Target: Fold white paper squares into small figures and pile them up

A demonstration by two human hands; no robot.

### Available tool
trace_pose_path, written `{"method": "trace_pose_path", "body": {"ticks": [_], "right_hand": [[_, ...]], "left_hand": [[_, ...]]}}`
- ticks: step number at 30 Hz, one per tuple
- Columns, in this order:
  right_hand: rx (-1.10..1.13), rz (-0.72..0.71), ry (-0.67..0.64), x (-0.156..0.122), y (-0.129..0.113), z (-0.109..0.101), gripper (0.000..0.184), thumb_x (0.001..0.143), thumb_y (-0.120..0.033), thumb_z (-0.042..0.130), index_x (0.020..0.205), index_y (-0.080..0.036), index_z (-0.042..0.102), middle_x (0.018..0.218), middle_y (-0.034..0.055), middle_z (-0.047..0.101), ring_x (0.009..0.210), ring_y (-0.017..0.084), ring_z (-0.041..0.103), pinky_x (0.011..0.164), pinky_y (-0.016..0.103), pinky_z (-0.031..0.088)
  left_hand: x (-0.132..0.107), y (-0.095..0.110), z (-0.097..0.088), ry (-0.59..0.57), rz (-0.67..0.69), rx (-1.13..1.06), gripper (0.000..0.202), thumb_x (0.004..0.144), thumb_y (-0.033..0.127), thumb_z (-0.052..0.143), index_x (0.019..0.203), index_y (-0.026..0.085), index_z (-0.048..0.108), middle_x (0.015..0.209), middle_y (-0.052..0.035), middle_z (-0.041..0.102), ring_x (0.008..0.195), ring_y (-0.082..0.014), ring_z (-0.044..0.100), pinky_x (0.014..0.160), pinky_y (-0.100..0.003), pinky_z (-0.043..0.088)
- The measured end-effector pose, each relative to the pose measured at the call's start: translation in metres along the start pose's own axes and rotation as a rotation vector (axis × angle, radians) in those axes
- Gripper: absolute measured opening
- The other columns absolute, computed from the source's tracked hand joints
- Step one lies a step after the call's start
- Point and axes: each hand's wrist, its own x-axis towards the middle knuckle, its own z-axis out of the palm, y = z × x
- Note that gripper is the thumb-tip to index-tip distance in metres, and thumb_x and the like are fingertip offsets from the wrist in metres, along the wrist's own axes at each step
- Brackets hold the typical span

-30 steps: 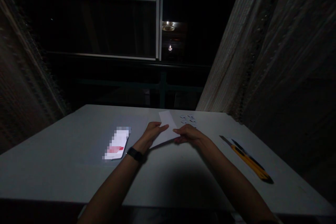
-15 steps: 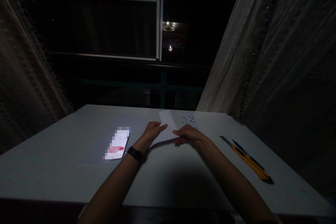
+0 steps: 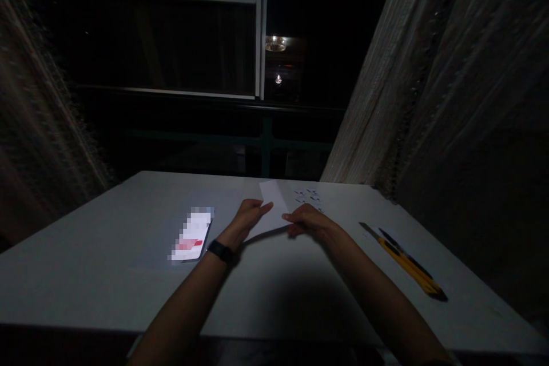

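Pinching the paper (image 3: 268,223) from both sides, the two hands are working above the middle of the table (image 3: 107,291) in the head view. The left hand (image 3: 250,218) is pressing its thumb on top of the paper's left part, with its fingers disappearing beneath. The right hand (image 3: 311,218) is gripping the right edge between its thumb and curled fingers. The paper is lying between the hands, tilting, with one narrow end pointing beyond them.

Little is changing: over the last second the left thumb has been sliding slightly leftward, while the right hand is keeping its place. This seems to be a small adjustment of the hold; whether a crease is forming, I cannot tell.

Small marked pieces (image 3: 315,199) are lying just beyond the right hand. The phone (image 3: 189,240) is glowing left of the left hand, near the watch (image 3: 220,251) on that wrist. Well right of the right hand, the yellow knife (image 3: 405,263) is resting beside a slim dark item (image 3: 389,238).
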Motion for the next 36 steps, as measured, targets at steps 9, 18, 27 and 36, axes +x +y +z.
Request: {"method": "trace_pose_path", "body": {"ticks": [9,18,27,36], "right_hand": [[-0.047,-0.078,-0.012,0.003,0.006,-0.003,0.035,0.056,-0.043,0.072,0.052,-0.010,0.060,0.049,0.0056,0.063,0.043,0.011,0.058,0.042,0.019,0.045],[-0.216,-0.207,-0.058,-0.001,0.004,-0.005,0.035,0.055,-0.043,0.072,0.050,-0.010,0.061,0.048,0.0038,0.062,0.043,0.011,0.055,0.047,0.022,0.043],[-0.166,-0.319,0.150,0.005,0.007,-0.001,0.040,0.055,-0.049,0.069,0.049,-0.010,0.063,0.042,-0.0005,0.053,0.041,0.008,0.043,0.044,0.022,0.030],[0.156,-0.233,0.237,0.010,0.010,0.013,0.031,0.049,-0.040,0.074,0.046,-0.012,0.061,0.046,0.0035,0.059,0.044,0.014,0.052,0.046,0.026,0.038]], "left_hand": [[0.003,-0.002,-0.001,0.000,-0.023,-0.008,0.038,0.053,0.046,0.070,0.063,0.010,0.061,0.060,-0.0061,0.062,0.054,-0.0152,0.055,0.049,-0.023,0.037],[-0.004,0.004,0.000,-0.030,-0.013,-0.044,0.035,0.054,0.043,0.070,0.062,0.011,0.059,0.058,-0.0047,0.060,0.050,-0.0133,0.053,0.048,-0.023,0.036],[-0.003,0.002,0.000,-0.078,0.021,0.078,0.037,0.054,0.047,0.068,0.055,0.014,0.052,0.049,0.0026,0.049,0.042,-0.0080,0.042,0.041,-0.020,0.028],[0.002,-0.004,0.000,-0.123,-0.019,0.081,0.035,0.056,0.044,0.067,0.061,0.011,0.056,0.060,-0.0026,0.057,0.051,-0.0116,0.050,0.048,-0.023,0.034]]}}
